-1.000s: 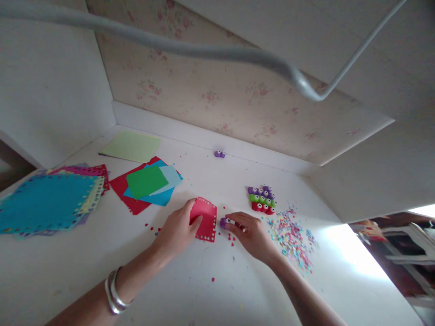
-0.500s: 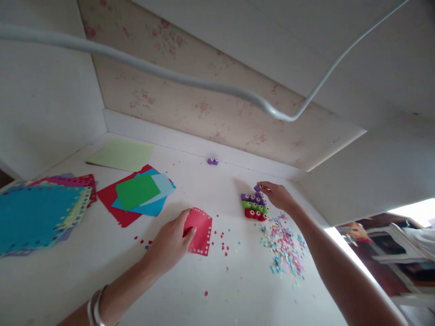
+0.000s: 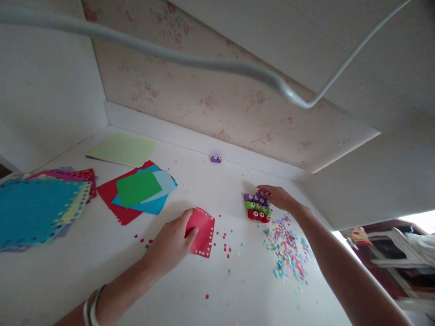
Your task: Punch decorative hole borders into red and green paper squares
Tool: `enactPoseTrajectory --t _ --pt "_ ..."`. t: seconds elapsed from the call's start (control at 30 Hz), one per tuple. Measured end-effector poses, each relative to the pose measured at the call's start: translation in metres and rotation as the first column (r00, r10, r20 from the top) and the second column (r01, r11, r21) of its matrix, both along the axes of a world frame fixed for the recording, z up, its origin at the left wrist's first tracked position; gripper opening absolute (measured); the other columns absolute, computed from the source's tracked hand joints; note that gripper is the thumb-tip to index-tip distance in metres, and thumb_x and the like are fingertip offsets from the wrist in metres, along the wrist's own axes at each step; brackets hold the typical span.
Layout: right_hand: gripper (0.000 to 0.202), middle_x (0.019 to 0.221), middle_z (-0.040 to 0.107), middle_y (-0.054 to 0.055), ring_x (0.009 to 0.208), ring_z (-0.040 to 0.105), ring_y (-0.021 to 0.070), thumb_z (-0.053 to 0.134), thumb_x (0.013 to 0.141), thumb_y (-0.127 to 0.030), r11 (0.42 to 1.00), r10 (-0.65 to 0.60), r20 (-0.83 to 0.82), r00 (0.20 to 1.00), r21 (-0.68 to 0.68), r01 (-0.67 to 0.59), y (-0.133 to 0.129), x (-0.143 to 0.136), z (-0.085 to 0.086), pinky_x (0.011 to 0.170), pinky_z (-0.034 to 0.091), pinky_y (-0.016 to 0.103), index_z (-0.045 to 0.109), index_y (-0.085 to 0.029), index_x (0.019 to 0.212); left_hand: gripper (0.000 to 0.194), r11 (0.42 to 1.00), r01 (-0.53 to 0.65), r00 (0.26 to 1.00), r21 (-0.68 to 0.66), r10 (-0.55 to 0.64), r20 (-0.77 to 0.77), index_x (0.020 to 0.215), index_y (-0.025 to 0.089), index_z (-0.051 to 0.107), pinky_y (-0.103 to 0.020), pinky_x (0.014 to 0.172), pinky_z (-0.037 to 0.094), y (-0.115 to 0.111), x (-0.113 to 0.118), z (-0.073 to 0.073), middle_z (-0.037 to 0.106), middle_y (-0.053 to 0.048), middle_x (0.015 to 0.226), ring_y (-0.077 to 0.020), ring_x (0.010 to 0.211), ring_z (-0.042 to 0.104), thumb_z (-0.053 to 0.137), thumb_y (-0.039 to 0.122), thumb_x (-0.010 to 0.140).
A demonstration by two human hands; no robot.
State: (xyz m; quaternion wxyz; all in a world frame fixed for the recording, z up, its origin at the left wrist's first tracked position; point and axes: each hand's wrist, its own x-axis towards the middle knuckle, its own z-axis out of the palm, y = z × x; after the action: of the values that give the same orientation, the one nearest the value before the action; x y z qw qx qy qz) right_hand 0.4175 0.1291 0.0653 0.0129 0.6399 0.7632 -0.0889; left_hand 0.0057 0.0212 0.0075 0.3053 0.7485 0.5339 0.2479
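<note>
My left hand (image 3: 180, 235) pinches a red sheet of paper (image 3: 202, 233) between thumb and fingers. Small star-like holes run along its edges. On the right, my right hand (image 3: 273, 197) is at the far side of a cluster of small craft punches. Its fingertips close on a purple craft punch (image 3: 258, 194), partly hidden by the fingers. The cluster stands in rows: purple ones at the back, green craft punches (image 3: 258, 207) in the middle, red craft punches (image 3: 258, 216) in front. Each has a round, eye-like white and dark top.
Two more purple punches (image 3: 216, 159) stand by the back edge. Colourful confetti (image 3: 287, 249) lies near my right forearm. Red bits (image 3: 224, 240) are scattered centrally. Blue punched sheets (image 3: 37, 213), a green sheet (image 3: 139, 188) and pale green paper (image 3: 124, 149) lie left. A white cable (image 3: 204, 63) crosses above.
My right hand has lowered the purple punch from above the back row to the cluster. My left hand still holds the red paper. The view has shifted slightly.
</note>
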Motion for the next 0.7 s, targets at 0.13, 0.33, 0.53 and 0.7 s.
enactPoseTrajectory --t 0.13,0.33,0.53,0.7 --pt "0.039 0.113 0.073 0.003 0.097 0.071 0.0207 0.054 0.088 -0.018 1.000 -0.006 0.010 1.000 0.001 0.006 0.004 0.003 -0.001 0.089 0.054 0.033 0.065 -0.027 0.124 0.041 1.000 0.002 1.000 0.007 -0.002 0.001 0.133 0.015 0.049 -0.039 0.091 0.050 0.000 0.000 -0.001 0.067 -0.015 0.123 -0.0284 0.107 0.067 0.045 0.028 0.094" --pt "0.031 0.106 0.075 0.006 0.097 0.071 0.0252 0.055 0.091 -0.031 0.998 -0.049 0.059 0.997 0.037 0.047 0.011 0.003 -0.004 0.089 0.053 0.036 0.069 -0.023 0.118 0.042 1.000 0.006 1.000 -0.008 -0.006 -0.004 0.133 0.015 0.050 -0.038 0.089 0.051 -0.001 -0.001 0.001 0.068 -0.015 0.120 -0.0285 0.106 0.067 0.045 0.029 0.094" --pt "0.031 0.105 0.076 0.001 0.095 0.071 0.0219 0.057 0.090 -0.032 0.998 -0.054 0.074 0.996 0.031 0.052 0.012 0.003 -0.002 0.087 0.054 0.031 0.070 -0.027 0.118 0.043 0.999 0.022 1.000 -0.026 -0.022 -0.018 0.135 0.014 0.049 -0.040 0.092 0.050 0.000 -0.001 0.006 0.067 -0.016 0.124 -0.0290 0.109 0.066 0.044 0.025 0.094" --pt "0.034 0.109 0.075 0.003 0.098 0.071 0.0243 0.050 0.093 -0.037 0.987 -0.148 0.137 0.979 0.080 0.138 0.011 0.012 0.001 0.087 0.053 0.033 0.070 -0.027 0.119 0.043 0.999 0.029 0.999 -0.022 -0.030 -0.017 0.135 0.013 0.049 -0.041 0.093 0.049 -0.002 -0.001 0.005 0.066 -0.016 0.125 -0.0292 0.110 0.065 0.044 0.026 0.094"
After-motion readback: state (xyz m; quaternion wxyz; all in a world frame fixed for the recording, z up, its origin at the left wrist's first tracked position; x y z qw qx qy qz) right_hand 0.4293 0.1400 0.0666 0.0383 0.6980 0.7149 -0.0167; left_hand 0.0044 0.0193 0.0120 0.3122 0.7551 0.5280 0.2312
